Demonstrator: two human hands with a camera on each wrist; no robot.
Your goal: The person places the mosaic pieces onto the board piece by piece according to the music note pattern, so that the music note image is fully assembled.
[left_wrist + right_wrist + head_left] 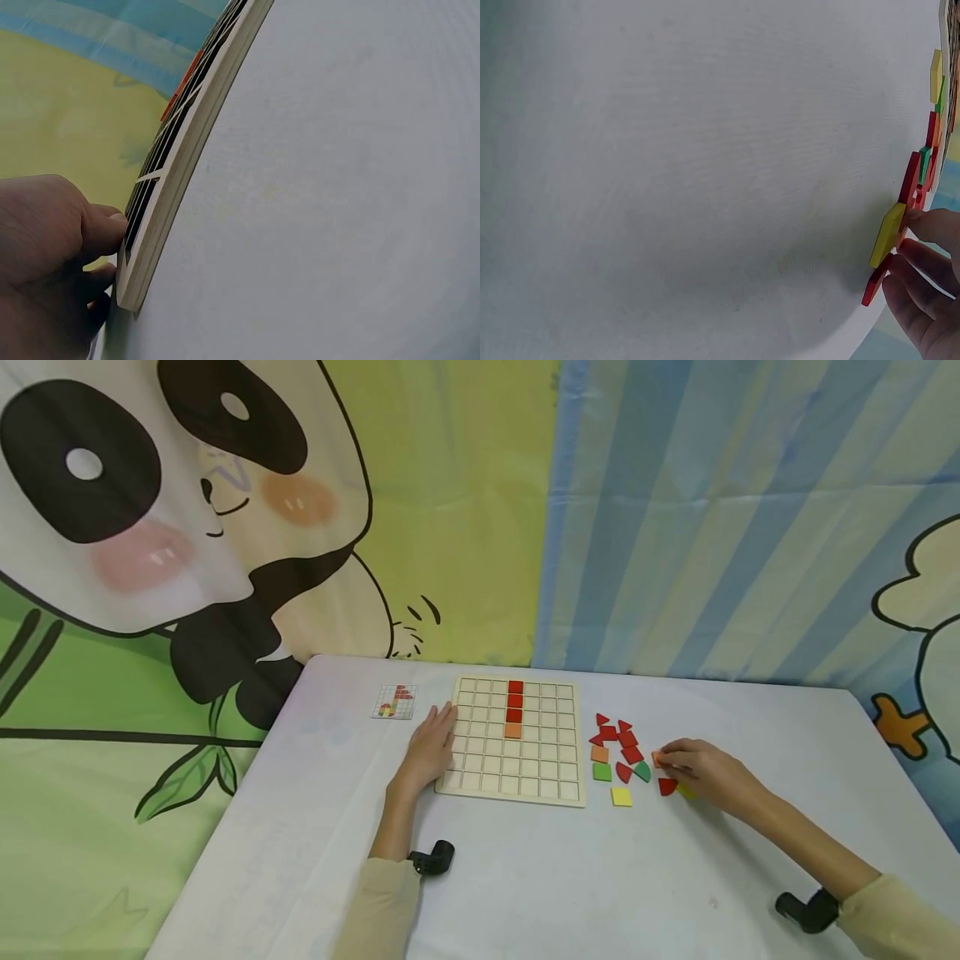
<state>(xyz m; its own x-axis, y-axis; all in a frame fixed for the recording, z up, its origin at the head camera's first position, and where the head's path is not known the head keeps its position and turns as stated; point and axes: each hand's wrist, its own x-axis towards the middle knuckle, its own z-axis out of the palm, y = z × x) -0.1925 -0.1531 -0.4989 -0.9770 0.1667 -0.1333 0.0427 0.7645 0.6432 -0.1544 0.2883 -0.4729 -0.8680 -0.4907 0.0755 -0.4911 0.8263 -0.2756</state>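
Note:
A light wooden grid board (480, 785) lies on the table, with three red squares (514, 701) and an orange square (513, 730) in one column. My left hand (431, 747) rests along its left edge; in the left wrist view the thumb (105, 229) touches the board's rim (176, 187). To the right of the board, my right hand (697, 767) pinches another orange square tile (657, 759) between thumb and fingertips. Under that hand lie a red rounded piece (667, 787) and a yellow tile (686, 791), the latter partly hidden.
Between the board and my right hand lie several loose pieces: red triangles (602, 719), red squares (632, 754), an orange square (600, 754), a green square (602, 772), a green rounded piece (642, 771) and a yellow square (621, 797). A pattern card (394, 702) lies left of the board.

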